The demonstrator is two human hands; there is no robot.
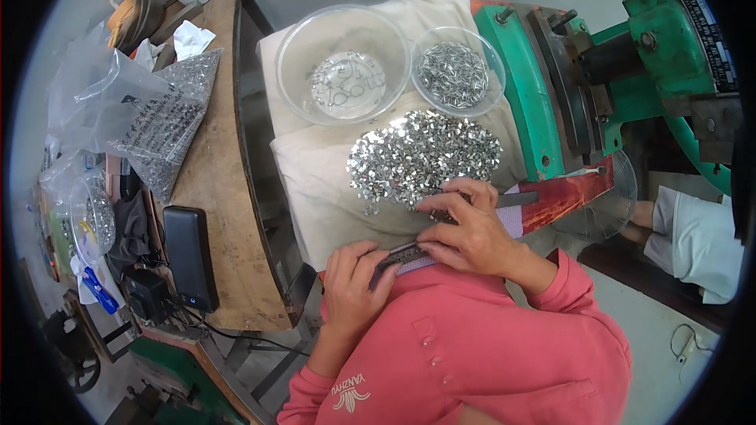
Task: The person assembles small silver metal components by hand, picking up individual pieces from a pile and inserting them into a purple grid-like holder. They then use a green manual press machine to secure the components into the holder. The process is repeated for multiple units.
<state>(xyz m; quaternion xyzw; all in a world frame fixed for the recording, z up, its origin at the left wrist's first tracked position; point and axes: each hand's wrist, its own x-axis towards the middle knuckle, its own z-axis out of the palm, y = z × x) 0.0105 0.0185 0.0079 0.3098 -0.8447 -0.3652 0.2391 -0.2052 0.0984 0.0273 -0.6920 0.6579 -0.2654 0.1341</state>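
A heap of small shiny metal pieces (425, 157) lies spread on a beige cloth (307, 189) in front of me. Close to my body, a dark narrow strip (403, 255) runs between my two hands. My left hand (352, 279) is closed around its left end, thumb and fingers pressed together. At the strip's right end is my right hand (471, 232), fingers curled, with the fingertips by the near edge of the heap. Whether a small piece sits between those fingertips is too small to tell.
Behind the heap stand a large clear tub (287, 63) with a few metal parts and a smaller clear tub (496, 86) full of them. A green machine (531, 126) is at right. On the left wooden table (228, 260) lie a black power bank (190, 256) and a plastic bag (177, 118).
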